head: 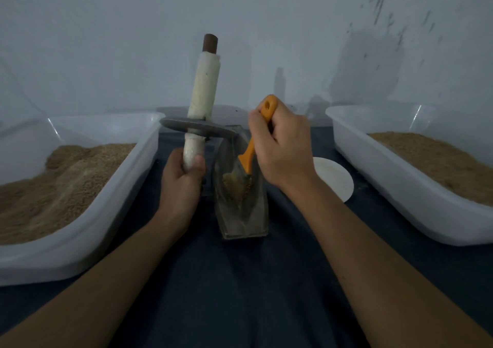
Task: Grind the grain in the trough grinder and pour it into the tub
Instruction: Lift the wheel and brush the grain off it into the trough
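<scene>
Left hand (184,185) grip holds the grinding wheel's axle (202,91) upright. Right hand (282,145) grip holds an orange brush (249,158), bristles in the trough (240,201) between two tubs (112,198) on the surface (240,281).

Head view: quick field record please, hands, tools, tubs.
left hand: grips lower handle of grinding wheel, wheel lifted, axle near upright
right hand: grips orange brush, bristles down in trough
trough contents: small patch of ground grain by the bristles
left tub: holds grain
right tub: holds grain
white disc: on cloth, right of trough
</scene>
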Available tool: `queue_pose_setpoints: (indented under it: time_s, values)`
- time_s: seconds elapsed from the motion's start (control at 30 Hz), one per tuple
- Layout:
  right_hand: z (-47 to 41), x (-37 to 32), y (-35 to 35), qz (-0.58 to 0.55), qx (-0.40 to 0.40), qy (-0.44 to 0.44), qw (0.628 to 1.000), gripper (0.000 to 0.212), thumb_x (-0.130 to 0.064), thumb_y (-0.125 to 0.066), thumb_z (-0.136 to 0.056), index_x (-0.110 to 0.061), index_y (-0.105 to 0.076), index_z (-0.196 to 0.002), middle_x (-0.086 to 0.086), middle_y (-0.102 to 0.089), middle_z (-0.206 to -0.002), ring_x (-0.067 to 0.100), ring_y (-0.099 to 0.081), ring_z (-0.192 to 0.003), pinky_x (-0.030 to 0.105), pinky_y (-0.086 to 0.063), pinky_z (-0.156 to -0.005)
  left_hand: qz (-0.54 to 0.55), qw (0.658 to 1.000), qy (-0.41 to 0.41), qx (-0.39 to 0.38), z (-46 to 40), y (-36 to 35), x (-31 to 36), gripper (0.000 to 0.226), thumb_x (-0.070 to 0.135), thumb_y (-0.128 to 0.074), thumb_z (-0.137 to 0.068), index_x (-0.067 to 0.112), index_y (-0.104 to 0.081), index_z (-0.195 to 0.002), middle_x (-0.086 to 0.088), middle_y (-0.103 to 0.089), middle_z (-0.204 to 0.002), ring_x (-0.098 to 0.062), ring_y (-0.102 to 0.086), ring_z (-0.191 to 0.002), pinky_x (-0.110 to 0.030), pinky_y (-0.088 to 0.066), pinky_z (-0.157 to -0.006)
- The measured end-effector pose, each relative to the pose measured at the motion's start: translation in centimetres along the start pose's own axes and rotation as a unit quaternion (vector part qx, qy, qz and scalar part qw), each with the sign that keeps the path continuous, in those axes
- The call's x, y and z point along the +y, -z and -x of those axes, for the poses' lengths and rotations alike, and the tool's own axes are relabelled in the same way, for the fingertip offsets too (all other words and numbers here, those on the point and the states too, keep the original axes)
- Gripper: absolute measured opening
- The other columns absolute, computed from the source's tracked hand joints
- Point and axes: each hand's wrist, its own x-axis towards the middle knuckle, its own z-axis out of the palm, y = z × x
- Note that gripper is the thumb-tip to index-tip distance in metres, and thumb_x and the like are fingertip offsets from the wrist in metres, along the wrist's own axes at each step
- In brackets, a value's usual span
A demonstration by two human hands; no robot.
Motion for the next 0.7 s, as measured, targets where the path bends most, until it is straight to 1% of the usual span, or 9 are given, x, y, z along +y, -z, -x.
queue_pose_setpoints:
  time_s: [0.13, 0.17, 0.27, 0.33, 0.4, 0.47, 0.53, 0.63, 0.7]
  values:
    - [-0.5, -0.3, 0.1, -0.049, 0.033, -0.008, 0.998, 0.035, -0.006, -0.051, -0.100, -0.003, -0.037, -0.068, 0.004, -0.035, -0.051, 0.011, -0.033, -0.044, 0.030, -0.030, -0.043, 0.007, 1.000, 0.001, -0.008, -0.1, 0.1, -0.2, 0.015, 0.032, -0.054, -0.102, 0.018, -0.059, -0.103, -0.001, -0.062, -0.084, -0.007, -0.059, -0.067, -0.037, -0.050, -0.060]
    - [-0.4, -0.5, -0.2, -0.056, 0.030, -0.007, 0.998, 0.035, -0.006, -0.051, -0.100, -0.003, -0.037, -0.068, 0.005, -0.035, -0.051, 0.011, -0.033, -0.044, 0.029, -0.029, -0.043, 0.009, 1.000, 0.002, -0.009, -0.1, 0.1, -0.2, 0.016, 0.033, -0.054, -0.101, 0.018, -0.059, -0.104, 0.000, -0.063, -0.083, -0.006, -0.059, -0.067, -0.036, -0.050, -0.059]
    - [0.2, -0.7, -1.1, -0.056, 0.003, -0.004, 0.998, 0.034, -0.005, -0.051, -0.100, 0.003, -0.039, -0.069, 0.012, -0.036, -0.052, 0.021, -0.035, -0.044, 0.035, -0.031, -0.043, 0.015, 1.000, 0.002, -0.012, -0.1, 0.1, -0.2, 0.017, 0.035, -0.054, -0.100, 0.019, -0.059, -0.104, 0.000, -0.064, -0.085, -0.006, -0.059, -0.067, -0.036, -0.051, -0.059]
    - [0.4, -0.3, -0.9, -0.041, -0.006, -0.008, 0.999, 0.033, -0.006, -0.049, -0.101, 0.003, -0.039, -0.070, 0.014, -0.036, -0.051, 0.022, -0.035, -0.043, 0.036, -0.031, -0.043, 0.019, 1.000, 0.003, -0.011, -0.1, 0.0, -0.2, 0.018, 0.036, -0.054, -0.098, 0.019, -0.059, -0.102, 0.000, -0.064, -0.085, -0.008, -0.059, -0.068, -0.039, -0.051, -0.061]
    - [0.3, 0.2, -0.4, -0.016, 0.000, -0.007, 1.000, 0.034, -0.008, -0.049, -0.101, 0.002, -0.038, -0.070, 0.011, -0.036, -0.050, 0.019, -0.035, -0.042, 0.035, -0.031, -0.043, 0.021, 1.000, 0.001, -0.009, 0.0, 0.0, -0.3, 0.017, 0.037, -0.055, -0.097, 0.021, -0.059, -0.100, 0.003, -0.063, -0.082, -0.008, -0.059, -0.068, -0.039, -0.051, -0.061]
    - [0.0, 0.5, 0.2, 0.001, 0.028, -0.002, 1.000, 0.034, -0.010, -0.049, -0.101, -0.003, -0.038, -0.070, 0.003, -0.035, -0.049, 0.013, -0.035, -0.042, 0.031, -0.030, -0.043, 0.022, 1.000, 0.001, -0.009, 0.0, 0.1, -0.3, 0.016, 0.038, -0.055, -0.096, 0.023, -0.059, -0.098, 0.005, -0.063, -0.079, -0.007, -0.059, -0.067, -0.038, -0.051, -0.060]
    - [-0.6, 0.7, 0.8, 0.023, 0.069, 0.011, 0.997, 0.033, -0.013, -0.049, -0.103, -0.010, -0.040, -0.071, -0.005, -0.036, -0.051, 0.011, -0.036, -0.042, 0.028, -0.031, -0.042, 0.027, 1.000, 0.001, -0.011, -0.1, 0.0, -0.3, 0.012, 0.036, -0.055, -0.097, 0.025, -0.059, -0.098, 0.005, -0.063, -0.080, -0.006, -0.059, -0.067, -0.038, -0.051, -0.061]
    - [-1.2, 1.0, 1.6, 0.084, 0.104, 0.053, 0.990, 0.033, -0.015, -0.047, -0.104, -0.010, -0.040, -0.072, -0.003, -0.035, -0.050, 0.017, -0.037, -0.040, 0.027, -0.029, -0.041, 0.031, 0.999, 0.001, -0.014, -0.2, 0.0, -0.4, 0.008, 0.032, -0.055, -0.100, 0.026, -0.060, -0.099, 0.006, -0.063, -0.080, -0.006, -0.059, -0.068, -0.036, -0.051, -0.062]
    - [-1.1, 1.2, 1.6, 0.119, 0.091, 0.071, 0.986, 0.033, -0.017, -0.046, -0.105, -0.013, -0.038, -0.073, -0.004, -0.033, -0.050, 0.019, -0.039, -0.041, 0.025, -0.027, -0.040, 0.031, 0.999, -0.002, -0.015, -0.2, 0.0, -0.4, 0.008, 0.032, -0.055, -0.100, 0.026, -0.060, -0.099, 0.006, -0.063, -0.081, -0.007, -0.059, -0.068, -0.036, -0.051, -0.062]
